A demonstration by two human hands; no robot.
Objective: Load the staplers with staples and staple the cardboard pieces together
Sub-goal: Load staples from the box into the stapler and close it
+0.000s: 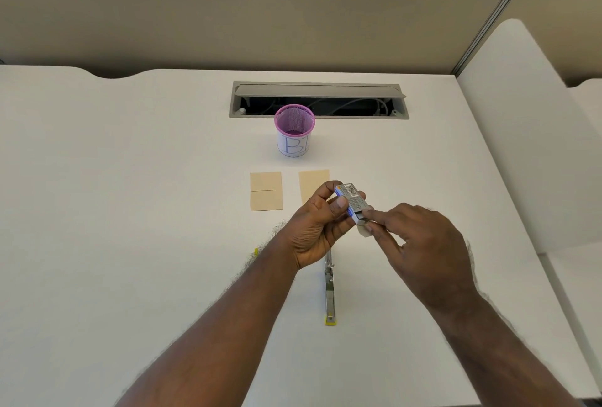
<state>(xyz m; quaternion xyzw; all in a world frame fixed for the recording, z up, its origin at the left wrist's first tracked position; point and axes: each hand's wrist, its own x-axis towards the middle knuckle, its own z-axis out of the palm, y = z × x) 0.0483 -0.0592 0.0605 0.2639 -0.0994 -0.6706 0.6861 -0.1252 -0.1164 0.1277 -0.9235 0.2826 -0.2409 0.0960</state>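
The person held a small box of staples [351, 199] above the white desk [130, 211], and the step in hand was, as I judge it, the taking of staples out of this box, so the loading itself was not yet begun. The left hand [317, 227] gripped the box, with the thumb on its near face and the fingers curled round the far side. The right hand [420, 243] pinched the inner tray [364, 227] of the box, which stood partly out of the sleeve at the lower end; whether a strip of staples was already between the fingertips I cannot tell. Under the left hand a stapler [329, 289] lay on the desk, swung open, with its long metal channel pointing toward the person and a yellow end near the body; its other part was mostly hidden behind the left wrist. Further away lay the cardboard pieces: two small pieces [266, 191] touching edge to edge on the left, and one piece [312, 183] just beside them, partly covered by the left hand. Behind them stood a pink mesh pen holder [294, 131], near the cable slot [319, 100] in the desk. The next move probably called for a fine pinch to lift one strip without breaking it, and then to lay it straight into the open channel
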